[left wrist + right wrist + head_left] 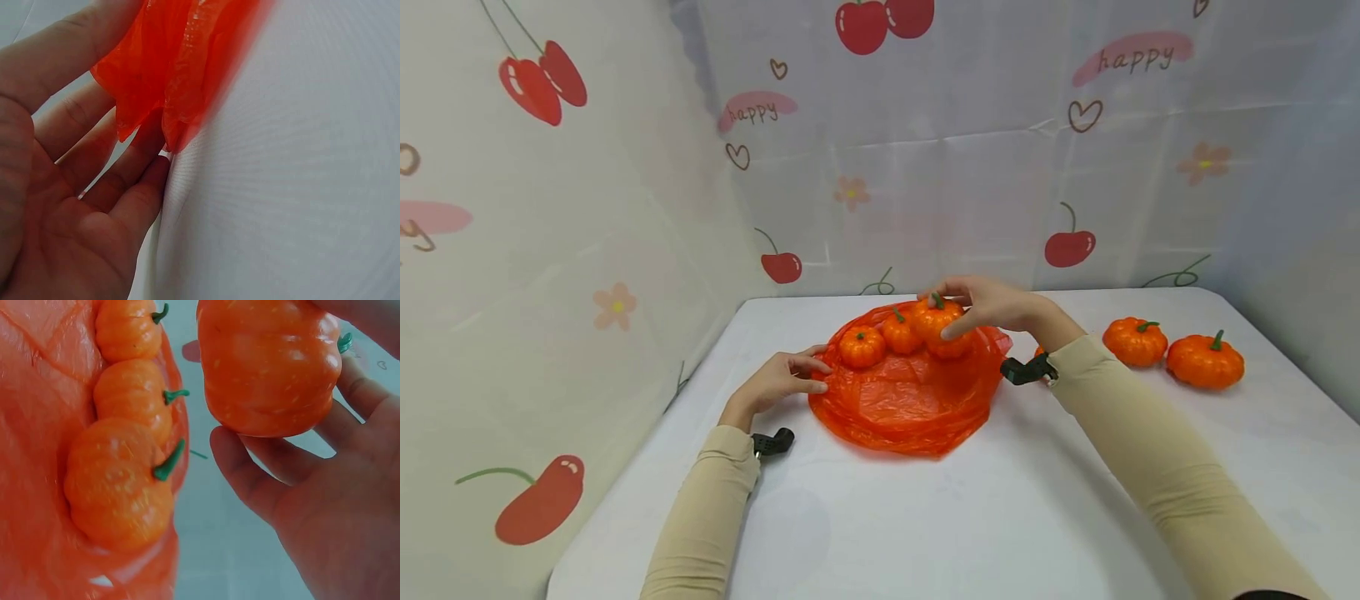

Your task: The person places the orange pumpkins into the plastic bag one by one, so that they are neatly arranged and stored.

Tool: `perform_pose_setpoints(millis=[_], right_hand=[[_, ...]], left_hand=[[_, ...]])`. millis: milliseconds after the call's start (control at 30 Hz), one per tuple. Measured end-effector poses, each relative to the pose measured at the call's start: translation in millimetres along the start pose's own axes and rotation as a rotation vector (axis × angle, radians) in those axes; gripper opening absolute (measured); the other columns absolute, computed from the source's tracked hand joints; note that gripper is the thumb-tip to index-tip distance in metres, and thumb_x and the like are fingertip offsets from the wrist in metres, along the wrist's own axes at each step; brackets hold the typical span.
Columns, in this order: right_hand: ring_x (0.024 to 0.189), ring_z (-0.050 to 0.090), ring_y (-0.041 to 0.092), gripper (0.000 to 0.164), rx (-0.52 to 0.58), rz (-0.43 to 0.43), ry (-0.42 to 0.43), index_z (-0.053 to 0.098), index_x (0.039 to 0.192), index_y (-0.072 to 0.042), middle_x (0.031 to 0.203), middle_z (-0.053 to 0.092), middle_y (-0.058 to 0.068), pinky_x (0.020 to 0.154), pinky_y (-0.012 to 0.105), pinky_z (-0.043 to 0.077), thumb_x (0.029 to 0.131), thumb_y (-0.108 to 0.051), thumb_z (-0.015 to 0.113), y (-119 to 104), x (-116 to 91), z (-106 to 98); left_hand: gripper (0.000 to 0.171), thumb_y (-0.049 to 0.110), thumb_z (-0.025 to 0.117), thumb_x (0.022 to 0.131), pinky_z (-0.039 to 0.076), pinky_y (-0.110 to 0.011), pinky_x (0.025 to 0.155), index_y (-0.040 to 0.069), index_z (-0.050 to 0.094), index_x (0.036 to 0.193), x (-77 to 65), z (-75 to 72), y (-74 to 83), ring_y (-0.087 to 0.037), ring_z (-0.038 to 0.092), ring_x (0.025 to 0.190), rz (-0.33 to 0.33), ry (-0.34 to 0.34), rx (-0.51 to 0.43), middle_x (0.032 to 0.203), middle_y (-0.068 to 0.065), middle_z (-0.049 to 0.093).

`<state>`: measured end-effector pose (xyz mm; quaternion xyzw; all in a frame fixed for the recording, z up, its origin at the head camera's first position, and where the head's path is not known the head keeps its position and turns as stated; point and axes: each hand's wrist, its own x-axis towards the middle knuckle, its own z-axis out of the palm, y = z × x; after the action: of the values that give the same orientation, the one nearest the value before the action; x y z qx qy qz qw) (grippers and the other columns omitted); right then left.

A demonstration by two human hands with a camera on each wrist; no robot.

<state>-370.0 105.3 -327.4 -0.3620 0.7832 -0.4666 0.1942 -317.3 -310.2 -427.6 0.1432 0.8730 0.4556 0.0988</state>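
An orange-red plastic bag (902,412) lies spread wide on the table. Inside, along its far side, three small orange toy pumpkins stand in a row: a left one (862,347), a middle one (900,334) and a larger right one (119,487). Above the right one, my right hand (1000,305) grips another pumpkin (269,369) between thumb and fingers, its green stem showing. At the bag's left edge, my left hand (778,382) holds the thin plastic, thumb on one side and fingers on the other; the fingertips are partly hidden behind it in the left wrist view.
To the right on the white table (880,533) sit two more pumpkins, a nearer one (1206,362) and a farther one (1135,342). A bit of orange shows behind the right wrist, mostly hidden. Printed cloth walls (955,192) stand behind and at both sides.
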Motion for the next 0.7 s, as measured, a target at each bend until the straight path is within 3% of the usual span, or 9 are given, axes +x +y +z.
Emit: perform_pose_setpoints(millis=[333,700], right_hand=[[0.148,0.042,0.024,0.043,-0.009,-0.026,-0.03,0.059,0.118,-0.013,0.153,0.052,-0.005,0.111,0.041,0.05,0.083,-0.015,0.085,3,37,22],[0.14,0.051,0.025,0.039,0.091,-0.124,-0.064,0.061,0.11,-0.008,0.152,0.055,0.005,0.103,0.035,0.055,0.081,-0.006,0.087,17,71,51]], left_hand=[[0.036,0.032,0.085,0.085,0.043,-0.046,0.118,0.018,0.078,0.118,2.3,-0.8,-1.7,-0.029,0.035,0.155,-0.002,0.007,0.028,0.162,0.001,0.045],[0.038,0.032,0.086,0.085,0.044,-0.046,0.117,0.017,0.078,0.119,3.4,0.7,-2.5,-0.03,0.036,0.154,-0.011,0.01,0.014,0.162,0.001,0.045]])
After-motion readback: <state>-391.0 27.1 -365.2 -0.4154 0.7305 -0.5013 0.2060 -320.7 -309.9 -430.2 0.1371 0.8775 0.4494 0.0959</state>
